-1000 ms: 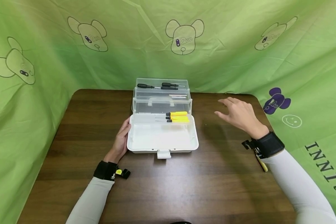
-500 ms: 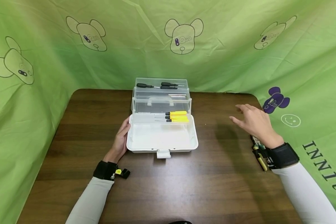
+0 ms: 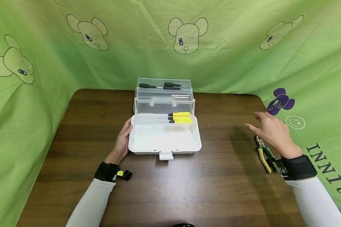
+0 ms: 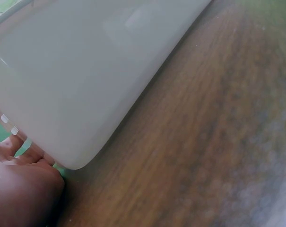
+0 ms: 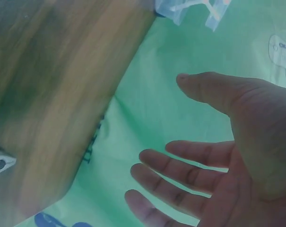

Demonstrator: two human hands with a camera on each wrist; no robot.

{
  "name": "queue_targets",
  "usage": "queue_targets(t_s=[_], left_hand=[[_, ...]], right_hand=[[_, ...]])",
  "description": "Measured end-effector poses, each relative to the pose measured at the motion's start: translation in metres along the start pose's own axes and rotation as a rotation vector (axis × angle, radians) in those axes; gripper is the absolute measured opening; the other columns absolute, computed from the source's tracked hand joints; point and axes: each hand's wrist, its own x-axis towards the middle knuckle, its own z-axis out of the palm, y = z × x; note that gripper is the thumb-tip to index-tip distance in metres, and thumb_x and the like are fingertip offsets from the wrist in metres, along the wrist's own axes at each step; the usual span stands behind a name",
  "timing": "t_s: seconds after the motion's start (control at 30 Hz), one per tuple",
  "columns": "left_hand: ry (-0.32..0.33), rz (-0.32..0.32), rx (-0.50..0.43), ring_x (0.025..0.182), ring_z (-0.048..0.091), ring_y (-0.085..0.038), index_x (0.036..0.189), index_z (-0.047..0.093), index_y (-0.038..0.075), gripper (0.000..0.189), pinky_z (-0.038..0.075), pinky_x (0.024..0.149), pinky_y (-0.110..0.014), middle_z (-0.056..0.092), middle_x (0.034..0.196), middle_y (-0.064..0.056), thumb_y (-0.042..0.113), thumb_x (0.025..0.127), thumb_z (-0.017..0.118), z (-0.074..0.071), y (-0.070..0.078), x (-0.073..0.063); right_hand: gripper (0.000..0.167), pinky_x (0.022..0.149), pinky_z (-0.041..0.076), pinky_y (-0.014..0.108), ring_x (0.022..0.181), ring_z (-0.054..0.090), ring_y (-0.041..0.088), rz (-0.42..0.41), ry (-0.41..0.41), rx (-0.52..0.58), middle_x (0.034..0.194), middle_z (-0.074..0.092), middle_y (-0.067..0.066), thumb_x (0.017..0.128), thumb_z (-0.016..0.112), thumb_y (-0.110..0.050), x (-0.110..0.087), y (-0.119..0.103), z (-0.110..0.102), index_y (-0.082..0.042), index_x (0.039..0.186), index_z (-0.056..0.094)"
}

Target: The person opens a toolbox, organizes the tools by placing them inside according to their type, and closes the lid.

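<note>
A white toolbox (image 3: pixel 164 138) stands open on the table, its clear trays raised at the back and its front latch hanging down. My left hand (image 3: pixel 121 143) holds the box's left side, thumb at the rim; in the left wrist view the box wall (image 4: pixel 100 85) hides part of the fingers. Several yellow-handled screwdrivers (image 3: pixel 182 118) lie in the lower tray, black-handled screwdrivers (image 3: pixel 147 85) in the top one. My right hand (image 3: pixel 275 134) hovers with spread fingers and holds nothing. Pliers (image 3: pixel 263 154) with yellow and green handles lie under it, partly covered by the wrist strap.
The brown wooden table (image 3: pixel 187 189) carries all of this. A green printed cloth (image 3: pixel 221 69) hangs round its back and sides, close to my right hand. A dark object (image 3: pixel 183 225) shows at the bottom edge of the head view.
My right hand has moved right, away from the toolbox, to above the pliers, which have come into fuller view. The left hand and toolbox have stayed in place.
</note>
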Motion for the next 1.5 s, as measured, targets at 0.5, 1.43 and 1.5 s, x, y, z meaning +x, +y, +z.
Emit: queue_targets(t_s=[0.5,1.43,1.5], left_hand=[[0.001,0.011,0.005,0.149,0.028,-0.015,0.169,0.015,0.006,0.056,0.031,0.113,-0.025,0.027,0.166,-0.008,0.022,0.117,0.028,-0.001,0.000,-0.001],[-0.001,0.004,0.010,0.149,0.028,-0.017,0.170,0.015,0.008,0.057,0.032,0.113,-0.026,0.027,0.167,-0.009,0.023,0.117,0.028,0.002,0.001,-0.003],[-0.002,0.003,0.010,0.150,0.027,-0.017,0.170,0.015,0.008,0.056,0.032,0.113,-0.026,0.026,0.168,-0.010,0.023,0.117,0.028,0.002,0.001,-0.003]], right_hand=[[0.076,0.048,0.046,0.046,0.082,0.066,0.049,0.075,-0.057,-0.008,0.127,0.062,0.036,0.098,0.072,-0.052,-0.029,0.025,0.008,0.008,0.141,0.055],[0.089,0.066,0.049,0.067,0.094,0.059,0.063,0.218,-0.257,0.009,0.106,0.060,0.038,0.096,0.067,-0.065,-0.071,0.054,0.046,0.019,0.122,0.056],[0.087,0.066,0.048,0.068,0.094,0.059,0.063,0.227,-0.253,0.015,0.106,0.060,0.038,0.096,0.067,-0.066,-0.072,0.055,0.048,0.018,0.120,0.057]])
